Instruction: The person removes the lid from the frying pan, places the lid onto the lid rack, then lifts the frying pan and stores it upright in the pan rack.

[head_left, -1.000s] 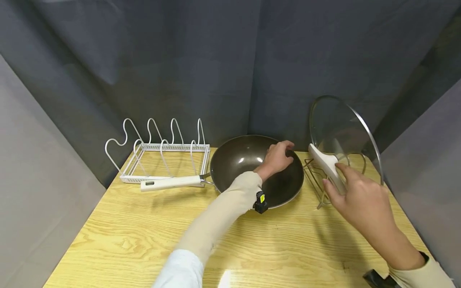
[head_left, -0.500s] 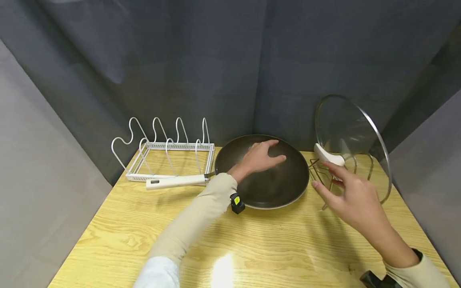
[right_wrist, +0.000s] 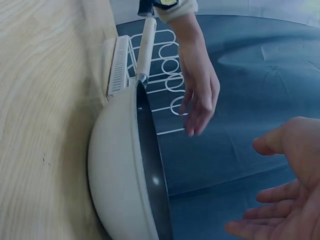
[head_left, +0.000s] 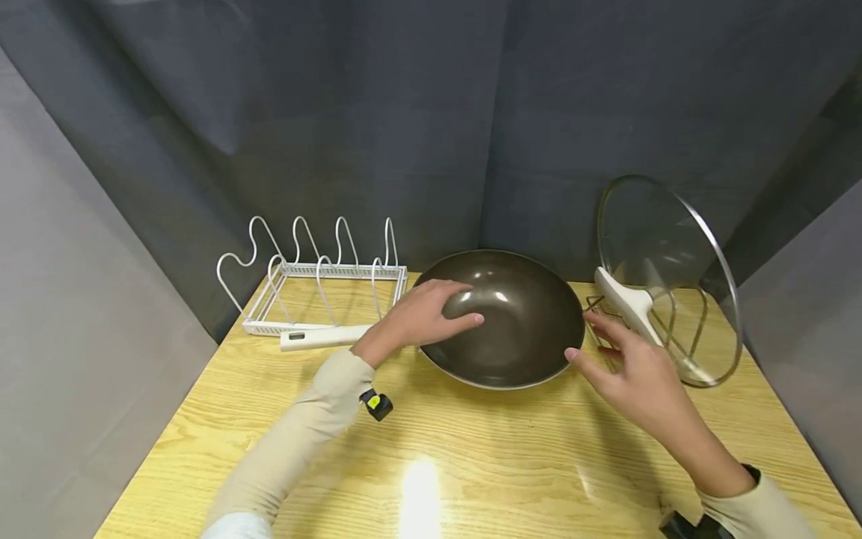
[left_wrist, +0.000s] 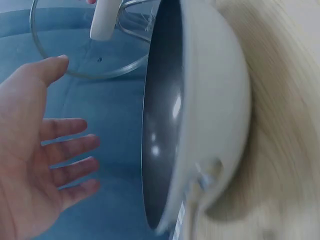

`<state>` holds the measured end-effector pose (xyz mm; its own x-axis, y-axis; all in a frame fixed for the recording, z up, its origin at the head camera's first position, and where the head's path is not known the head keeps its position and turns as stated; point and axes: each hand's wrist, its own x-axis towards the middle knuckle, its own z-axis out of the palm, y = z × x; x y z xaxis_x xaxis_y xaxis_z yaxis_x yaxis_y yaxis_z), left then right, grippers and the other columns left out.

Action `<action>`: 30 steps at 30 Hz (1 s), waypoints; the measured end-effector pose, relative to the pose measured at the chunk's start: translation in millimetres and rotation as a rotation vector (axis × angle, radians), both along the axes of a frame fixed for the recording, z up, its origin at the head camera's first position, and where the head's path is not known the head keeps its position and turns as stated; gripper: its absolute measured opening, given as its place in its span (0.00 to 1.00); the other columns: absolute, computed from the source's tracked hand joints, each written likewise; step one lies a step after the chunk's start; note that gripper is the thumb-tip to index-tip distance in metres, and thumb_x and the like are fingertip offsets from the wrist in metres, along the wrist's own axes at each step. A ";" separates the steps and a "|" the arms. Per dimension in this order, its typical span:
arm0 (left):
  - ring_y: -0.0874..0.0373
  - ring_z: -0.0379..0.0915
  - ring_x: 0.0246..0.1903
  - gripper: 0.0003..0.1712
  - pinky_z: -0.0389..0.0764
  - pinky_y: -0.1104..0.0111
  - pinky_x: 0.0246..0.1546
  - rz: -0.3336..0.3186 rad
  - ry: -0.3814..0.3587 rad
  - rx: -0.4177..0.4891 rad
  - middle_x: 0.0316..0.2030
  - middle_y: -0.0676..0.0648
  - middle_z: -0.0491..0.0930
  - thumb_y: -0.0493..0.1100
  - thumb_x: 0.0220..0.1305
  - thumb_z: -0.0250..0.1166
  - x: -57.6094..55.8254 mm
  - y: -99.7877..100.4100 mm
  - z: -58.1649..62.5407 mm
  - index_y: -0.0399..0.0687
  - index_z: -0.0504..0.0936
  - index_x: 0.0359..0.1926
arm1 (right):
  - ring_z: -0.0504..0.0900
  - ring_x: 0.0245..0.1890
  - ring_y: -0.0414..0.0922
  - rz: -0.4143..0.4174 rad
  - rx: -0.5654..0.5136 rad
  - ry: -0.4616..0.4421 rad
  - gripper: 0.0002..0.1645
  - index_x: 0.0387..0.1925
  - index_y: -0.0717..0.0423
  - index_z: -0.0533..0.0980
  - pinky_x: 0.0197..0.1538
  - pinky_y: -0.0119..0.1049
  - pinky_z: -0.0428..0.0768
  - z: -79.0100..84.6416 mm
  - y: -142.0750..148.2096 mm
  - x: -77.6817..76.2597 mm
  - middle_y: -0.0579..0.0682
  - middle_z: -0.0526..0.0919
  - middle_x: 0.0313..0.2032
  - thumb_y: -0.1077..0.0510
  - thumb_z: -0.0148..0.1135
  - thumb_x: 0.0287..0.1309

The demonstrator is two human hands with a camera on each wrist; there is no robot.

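**Wok (head_left: pixel 513 322) with glass lid (head_left: pixel 680 258) alongside**

A dark curtain (head_left: pixel 364 112) backs the wood-grain surface (head_left: pixel 498 457). On the surface the wok sits upright, its white handle (head_left: pixel 323 338) pointing left, just in front of the white rack (head_left: pixel 337 271). The lid stands tilted on edge at the wire stand (head_left: pixel 595 302), right of the wok. The left hand (head_left: pixel 427 314), fingers extended, holds nothing above the wok's left rim; the right hand (head_left: pixel 633 378), fingers relaxed and likewise unoccupied, hangs near the right rim and lid.
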<state>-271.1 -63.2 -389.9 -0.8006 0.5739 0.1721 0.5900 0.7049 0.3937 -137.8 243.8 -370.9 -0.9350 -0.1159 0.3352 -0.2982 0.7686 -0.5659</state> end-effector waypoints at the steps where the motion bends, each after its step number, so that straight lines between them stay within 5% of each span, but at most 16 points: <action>1: 0.52 0.68 0.69 0.40 0.69 0.56 0.68 0.006 0.002 -0.009 0.67 0.49 0.76 0.72 0.66 0.58 3.1 -7.7 -0.6 0.54 0.76 0.70 | 0.84 0.50 0.67 0.002 -0.004 -0.007 0.38 0.69 0.58 0.71 0.49 0.63 0.81 -1.8 -0.7 -0.8 0.70 0.77 0.62 0.44 0.70 0.64; 15: 0.50 0.79 0.58 0.33 0.79 0.52 0.56 0.132 0.072 -0.028 0.56 0.51 0.84 0.69 0.67 0.61 39.3 -95.9 -7.3 0.51 0.84 0.60 | 0.83 0.50 0.70 -0.029 0.019 -0.066 0.41 0.71 0.61 0.68 0.49 0.65 0.80 -29.3 -4.6 -12.5 0.75 0.69 0.66 0.42 0.65 0.67; 30: 0.49 0.84 0.49 0.28 0.81 0.51 0.50 0.225 0.041 -0.098 0.51 0.48 0.87 0.65 0.71 0.60 31.3 -140.6 -24.9 0.49 0.87 0.55 | 0.79 0.52 0.71 -0.058 0.031 -0.107 0.45 0.74 0.66 0.62 0.48 0.66 0.75 -60.5 -5.4 -35.3 0.72 0.68 0.68 0.39 0.60 0.70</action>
